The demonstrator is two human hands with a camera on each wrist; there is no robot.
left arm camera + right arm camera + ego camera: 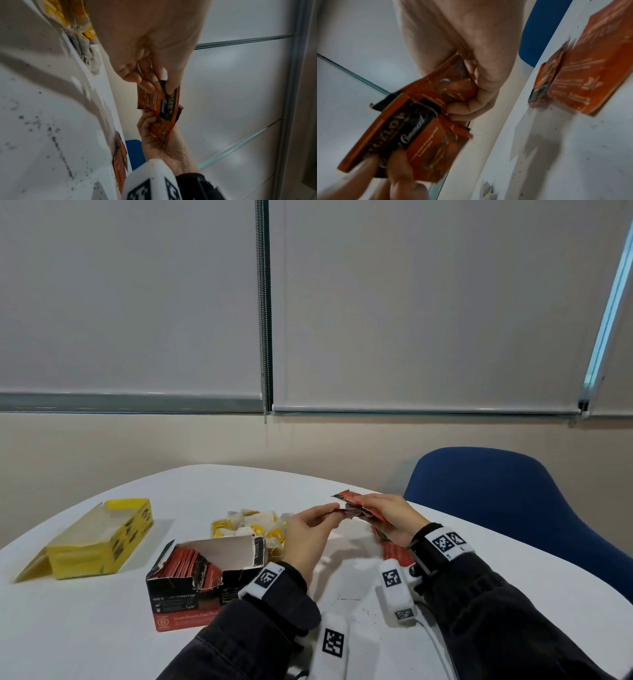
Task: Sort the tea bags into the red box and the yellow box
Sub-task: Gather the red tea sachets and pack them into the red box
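Left hand: raised above the table; my thumb and fingers pinch the near end of a red packet.
Right hand: also raised; fingers curled round a small bunch of red packets, meeting the left hand's packet in the middle.
Held packets: red foil with a black label band, overlapping between my two hands, clear of the table.
Red box: open, near my left wrist, a row of red packets standing inside.
Yellow box: open, lying far left, well apart from the red box.
Loose pile: white bags with yellow tags heaped behind the red box.
Spare reds: a few flat on the table under my right wrist.
Chair: blue, beyond the table on the right.
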